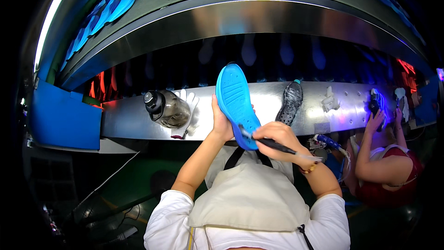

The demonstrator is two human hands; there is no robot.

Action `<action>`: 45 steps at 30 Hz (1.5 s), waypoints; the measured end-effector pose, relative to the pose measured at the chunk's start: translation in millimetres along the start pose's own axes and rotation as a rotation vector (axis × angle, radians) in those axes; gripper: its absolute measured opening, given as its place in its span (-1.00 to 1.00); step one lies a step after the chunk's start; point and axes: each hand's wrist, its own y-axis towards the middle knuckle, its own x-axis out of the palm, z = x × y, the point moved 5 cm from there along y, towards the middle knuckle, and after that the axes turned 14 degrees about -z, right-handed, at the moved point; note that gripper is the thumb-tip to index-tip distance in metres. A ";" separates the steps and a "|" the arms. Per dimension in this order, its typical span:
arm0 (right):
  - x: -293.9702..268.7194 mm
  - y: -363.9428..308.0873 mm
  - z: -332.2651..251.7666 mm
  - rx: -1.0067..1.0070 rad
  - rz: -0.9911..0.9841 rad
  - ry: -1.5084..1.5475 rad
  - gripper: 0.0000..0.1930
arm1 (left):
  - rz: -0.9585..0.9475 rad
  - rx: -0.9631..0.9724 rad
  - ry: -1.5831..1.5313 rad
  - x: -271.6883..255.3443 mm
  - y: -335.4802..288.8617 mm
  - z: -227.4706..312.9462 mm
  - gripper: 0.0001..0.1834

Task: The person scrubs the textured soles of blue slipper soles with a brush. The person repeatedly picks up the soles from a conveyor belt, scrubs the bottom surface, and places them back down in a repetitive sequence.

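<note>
The left hand curls round 1 blue shoe sole over the bench; the right hand, closed on 1 black brush-like tool, seems to brush the near end. Next needs a steady sole.

Bright on the shiny bench, dark below. Glowing white at the left lamp, purple at right. Bent, black around edges. Blurry near the right hand.

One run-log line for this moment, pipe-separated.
left hand: holds blue sole | right hand: grips black-handled tool, blurred tip at sole's near end | metal bench: bottle left, dark mottled shoe part right
</note>
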 end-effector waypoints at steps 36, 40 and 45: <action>-48.7 -9.8 3.1 -0.026 0.033 0.355 -0.76 | 0.005 0.255 0.004 58.3 11.5 38.2 0.05; -42.5 -11.4 -12.2 -0.173 -0.204 0.407 -0.74 | -0.097 0.256 0.039 56.0 8.1 44.9 0.04; -43.5 -18.2 15.6 0.122 0.094 0.569 -0.77 | -0.017 0.236 0.100 56.2 10.4 43.5 0.03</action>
